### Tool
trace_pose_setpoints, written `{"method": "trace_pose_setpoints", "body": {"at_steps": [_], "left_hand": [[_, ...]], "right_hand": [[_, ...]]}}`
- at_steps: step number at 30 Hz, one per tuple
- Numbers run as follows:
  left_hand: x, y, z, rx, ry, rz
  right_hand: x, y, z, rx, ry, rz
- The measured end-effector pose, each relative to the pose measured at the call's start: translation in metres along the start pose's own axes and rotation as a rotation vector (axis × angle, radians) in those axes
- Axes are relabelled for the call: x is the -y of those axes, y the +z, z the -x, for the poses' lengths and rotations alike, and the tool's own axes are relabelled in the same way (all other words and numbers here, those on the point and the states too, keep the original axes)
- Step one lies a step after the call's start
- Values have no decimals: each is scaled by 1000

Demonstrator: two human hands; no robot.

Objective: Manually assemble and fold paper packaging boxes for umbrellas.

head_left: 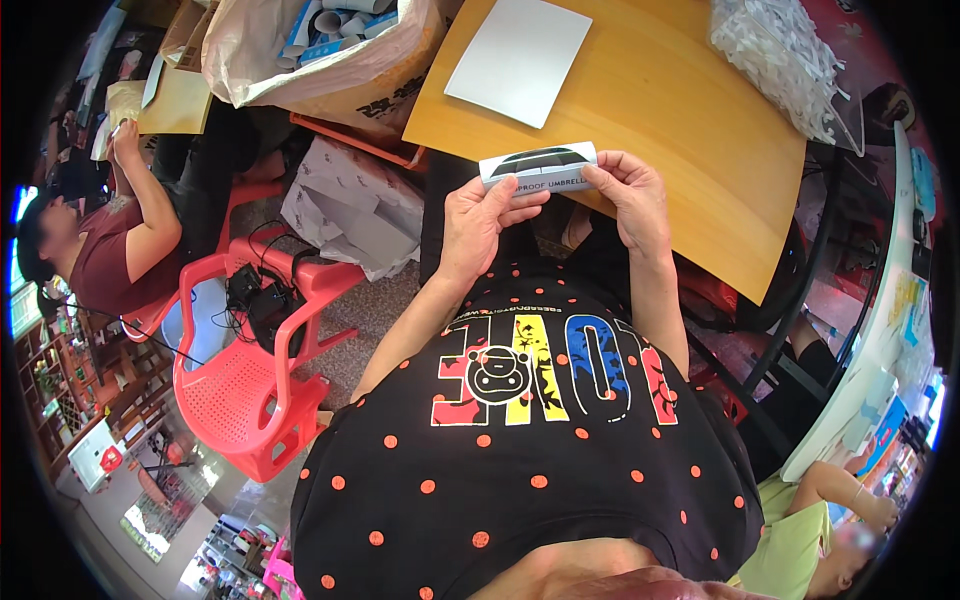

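A rolled printed paper sleeve (538,172), white and grey with a dark canopy-like picture, is held level just off the near edge of the wooden table. My left hand (480,222) grips its left end, thumb on the front and fingers underneath. On the right end, my right hand (632,202) pinches it between thumb and fingers. Beyond the sleeve lies a neat stack of white sheets (518,62) on the wooden table (660,130).
At left, a large white sack (340,95) holds several blue-and-white paper rolls. Clear plastic packaging with white strips (780,65) stands at the far right. A red plastic chair (225,405) carries black cables. One person (115,235) sits at left, another (800,540) at lower right.
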State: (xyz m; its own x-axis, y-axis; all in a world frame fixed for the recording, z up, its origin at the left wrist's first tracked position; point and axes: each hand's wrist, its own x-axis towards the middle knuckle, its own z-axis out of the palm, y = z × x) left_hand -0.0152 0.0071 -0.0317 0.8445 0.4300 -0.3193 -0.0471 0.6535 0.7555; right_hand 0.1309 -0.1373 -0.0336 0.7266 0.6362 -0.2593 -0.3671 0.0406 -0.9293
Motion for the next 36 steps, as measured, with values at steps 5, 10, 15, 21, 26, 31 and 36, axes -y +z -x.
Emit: {"method": "trace_pose_setpoints", "body": {"at_steps": [5, 10, 15, 21, 26, 31, 36], "left_hand": [[-1, 0, 0, -6, 15, -25], [0, -2, 1, -5, 4, -34], [-3, 3, 1, -11, 5, -18], [-5, 0, 1, 22, -15, 19], [-6, 2, 1, 12, -21, 14], [-7, 4, 2, 4, -20, -1], [-7, 12, 4, 3, 19, -129]], "right_hand": [[2, 2, 1, -14, 1, 10], [9, 4, 8, 51, 95, -39], [10, 8, 10, 89, 153, -128], [7, 8, 10, 128, 197, -184], [-8, 7, 7, 118, 147, -162], [-2, 13, 9, 74, 151, -159], [-5, 10, 8, 56, 137, -156]]}}
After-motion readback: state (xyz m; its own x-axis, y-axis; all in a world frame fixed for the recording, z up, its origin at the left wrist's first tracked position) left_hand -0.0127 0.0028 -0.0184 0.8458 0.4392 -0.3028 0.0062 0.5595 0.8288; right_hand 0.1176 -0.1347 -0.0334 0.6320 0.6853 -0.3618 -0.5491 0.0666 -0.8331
